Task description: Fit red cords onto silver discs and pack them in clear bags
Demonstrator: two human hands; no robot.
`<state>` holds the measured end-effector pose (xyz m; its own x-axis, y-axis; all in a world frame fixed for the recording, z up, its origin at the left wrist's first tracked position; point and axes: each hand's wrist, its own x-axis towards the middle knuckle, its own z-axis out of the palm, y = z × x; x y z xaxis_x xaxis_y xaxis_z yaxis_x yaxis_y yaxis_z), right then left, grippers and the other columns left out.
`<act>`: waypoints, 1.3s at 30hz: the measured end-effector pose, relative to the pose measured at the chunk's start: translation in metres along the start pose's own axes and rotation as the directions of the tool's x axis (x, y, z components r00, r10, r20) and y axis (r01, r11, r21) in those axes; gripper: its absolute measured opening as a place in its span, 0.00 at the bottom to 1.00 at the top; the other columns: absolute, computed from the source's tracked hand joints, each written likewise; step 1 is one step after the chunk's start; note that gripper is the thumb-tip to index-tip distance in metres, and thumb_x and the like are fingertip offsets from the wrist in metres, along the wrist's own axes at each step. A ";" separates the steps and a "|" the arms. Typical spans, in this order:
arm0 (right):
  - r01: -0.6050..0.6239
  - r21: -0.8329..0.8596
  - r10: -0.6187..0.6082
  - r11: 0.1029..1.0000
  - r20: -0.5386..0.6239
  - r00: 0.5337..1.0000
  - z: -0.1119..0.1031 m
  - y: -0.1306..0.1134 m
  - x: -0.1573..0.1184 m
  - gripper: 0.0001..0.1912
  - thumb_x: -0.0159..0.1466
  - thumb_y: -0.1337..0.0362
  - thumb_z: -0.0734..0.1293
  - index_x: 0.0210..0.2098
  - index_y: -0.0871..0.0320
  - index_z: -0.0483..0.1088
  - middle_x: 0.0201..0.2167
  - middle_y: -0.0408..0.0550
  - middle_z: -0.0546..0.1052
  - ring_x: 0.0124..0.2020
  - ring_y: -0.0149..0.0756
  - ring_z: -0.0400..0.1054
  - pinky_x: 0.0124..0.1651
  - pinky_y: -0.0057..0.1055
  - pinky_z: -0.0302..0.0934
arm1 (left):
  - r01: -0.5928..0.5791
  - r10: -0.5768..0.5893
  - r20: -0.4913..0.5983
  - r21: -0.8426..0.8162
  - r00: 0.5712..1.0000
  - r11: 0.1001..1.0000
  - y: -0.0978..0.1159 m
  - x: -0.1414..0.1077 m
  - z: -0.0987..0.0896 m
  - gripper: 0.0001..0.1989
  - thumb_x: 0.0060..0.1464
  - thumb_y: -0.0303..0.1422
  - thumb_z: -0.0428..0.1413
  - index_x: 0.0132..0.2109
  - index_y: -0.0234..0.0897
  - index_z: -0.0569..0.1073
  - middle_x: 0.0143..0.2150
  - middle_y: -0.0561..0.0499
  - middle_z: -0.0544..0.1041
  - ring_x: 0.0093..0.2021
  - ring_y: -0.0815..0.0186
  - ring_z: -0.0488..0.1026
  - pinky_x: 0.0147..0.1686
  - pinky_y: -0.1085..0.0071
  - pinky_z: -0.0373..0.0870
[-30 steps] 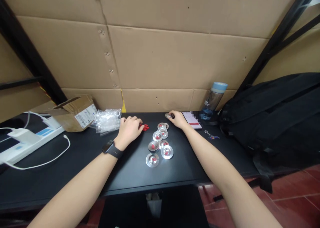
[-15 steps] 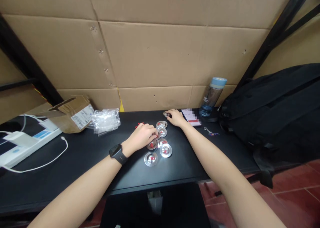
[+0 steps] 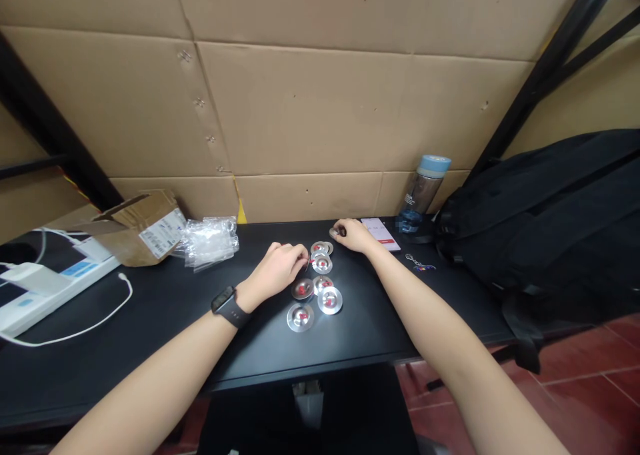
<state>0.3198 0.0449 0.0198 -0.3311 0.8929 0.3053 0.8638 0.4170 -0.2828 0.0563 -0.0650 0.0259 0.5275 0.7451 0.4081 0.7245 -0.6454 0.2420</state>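
Observation:
Several small round metal dishes lie grouped on the black table, each with a red piece in its middle; the nearest dish (image 3: 301, 317) is at the front and another dish (image 3: 330, 300) beside it. My left hand (image 3: 279, 268), wearing a black watch (image 3: 230, 305), pinches a metal dish at the left of the group. That dish is tilted on edge and mostly hidden by the fingers. Further back, my right hand (image 3: 354, 234) has its fingers closed on another metal dish (image 3: 333, 232), partly covered by the fingertips.
A phone (image 3: 381, 235) lies right of my right hand, with a keychain (image 3: 419, 263) and a bottle (image 3: 425, 192) nearby. A black backpack (image 3: 545, 222) fills the right side. Clear plastic bags (image 3: 213, 242), an open cardboard box (image 3: 150, 232) and a power strip (image 3: 65, 288) stand left.
My left hand has drawn slightly left, lifting a dish from the group and tilting it. My right hand stays near the same spot, its dish now tilted more upright.

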 end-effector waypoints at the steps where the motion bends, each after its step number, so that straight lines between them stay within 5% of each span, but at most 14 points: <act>1: 0.028 0.027 -0.027 0.999 -0.039 0.999 -0.002 -0.002 -0.001 0.14 0.63 0.61 0.70 0.48 0.57 0.77 0.47 0.54 0.80 0.49 0.45 0.74 0.52 0.38 0.64 | 0.016 -0.018 -0.024 -0.056 1.000 0.998 -0.001 0.000 -0.001 0.06 0.67 0.31 0.51 0.41 0.39 0.72 0.37 0.53 0.80 0.37 0.63 0.75 0.46 0.63 0.62; 4: 0.201 0.232 -0.176 0.952 -0.127 0.976 -0.011 -0.019 -0.008 0.16 0.62 0.63 0.71 0.50 0.57 0.75 0.51 0.53 0.78 0.51 0.42 0.73 0.55 0.39 0.64 | 0.076 -0.102 -0.087 -0.259 0.991 0.963 -0.002 0.001 -0.004 0.06 0.66 0.32 0.52 0.41 0.40 0.73 0.36 0.53 0.81 0.37 0.64 0.77 0.43 0.67 0.67; 9: 0.377 0.605 -0.474 0.701 0.000 0.881 -0.015 -0.073 -0.025 0.30 0.56 0.57 0.77 0.56 0.53 0.71 0.52 0.48 0.78 0.50 0.40 0.74 0.49 0.33 0.68 | 0.113 -0.197 -0.156 -0.433 0.968 0.894 -0.007 0.002 -0.005 0.11 0.67 0.35 0.50 0.43 0.40 0.76 0.42 0.50 0.81 0.41 0.63 0.78 0.45 0.67 0.71; 13: 0.319 0.707 -0.417 0.632 -0.037 0.908 -0.005 -0.095 -0.032 0.25 0.60 0.60 0.74 0.55 0.56 0.71 0.47 0.48 0.80 0.45 0.38 0.76 0.48 0.34 0.69 | 0.101 -0.213 -0.186 -0.479 0.959 0.872 -0.013 0.002 -0.001 0.12 0.67 0.36 0.50 0.44 0.39 0.77 0.45 0.48 0.81 0.44 0.61 0.78 0.46 0.67 0.72; 24: 0.092 0.888 -0.385 0.451 0.100 0.917 -0.003 -0.081 -0.026 0.28 0.56 0.57 0.77 0.54 0.58 0.74 0.49 0.52 0.79 0.42 0.36 0.75 0.46 0.34 0.70 | 0.088 -0.213 -0.142 -0.595 0.967 0.799 -0.010 0.004 0.001 0.14 0.67 0.37 0.49 0.45 0.38 0.79 0.45 0.46 0.80 0.47 0.60 0.77 0.49 0.65 0.71; 28: 0.101 0.859 -0.333 0.502 0.084 0.939 -0.005 -0.072 -0.021 0.30 0.51 0.54 0.80 0.51 0.59 0.76 0.45 0.50 0.79 0.37 0.33 0.73 0.41 0.31 0.69 | 0.084 -0.205 -0.161 -0.554 0.965 0.828 -0.012 0.004 -0.002 0.15 0.68 0.35 0.47 0.46 0.38 0.78 0.46 0.46 0.80 0.46 0.61 0.77 0.49 0.65 0.71; 32: 0.165 0.625 -0.143 0.763 -0.087 0.986 -0.005 -0.045 -0.010 0.32 0.48 0.51 0.81 0.49 0.57 0.77 0.41 0.48 0.79 0.32 0.31 0.69 0.38 0.30 0.66 | 0.134 -0.184 -0.192 -0.247 0.964 0.960 -0.031 0.002 -0.013 0.12 0.65 0.33 0.49 0.48 0.40 0.76 0.46 0.47 0.80 0.46 0.59 0.77 0.49 0.63 0.67; 35: 0.156 0.391 -0.068 0.907 -0.231 0.971 -0.001 -0.016 -0.003 0.26 0.51 0.52 0.80 0.45 0.57 0.78 0.38 0.47 0.80 0.33 0.35 0.71 0.41 0.33 0.66 | 0.182 -0.182 -0.138 -0.016 0.973 0.983 -0.050 -0.003 -0.018 0.09 0.62 0.33 0.52 0.45 0.41 0.76 0.45 0.47 0.81 0.47 0.55 0.76 0.50 0.59 0.63; 39: 0.069 0.251 -0.020 0.966 -0.193 0.981 0.012 0.016 0.005 0.19 0.54 0.56 0.79 0.41 0.58 0.78 0.38 0.50 0.81 0.37 0.38 0.74 0.44 0.34 0.66 | 0.173 -0.170 -0.057 0.050 0.984 0.984 -0.064 -0.008 -0.017 0.09 0.59 0.33 0.55 0.45 0.43 0.78 0.41 0.48 0.82 0.45 0.55 0.75 0.49 0.59 0.60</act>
<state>0.3278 0.0578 0.0061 -0.2682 0.8348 0.4808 0.7161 0.5066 -0.4802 -0.0018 -0.0330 0.0223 0.3708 0.8332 0.4103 0.8258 -0.4979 0.2648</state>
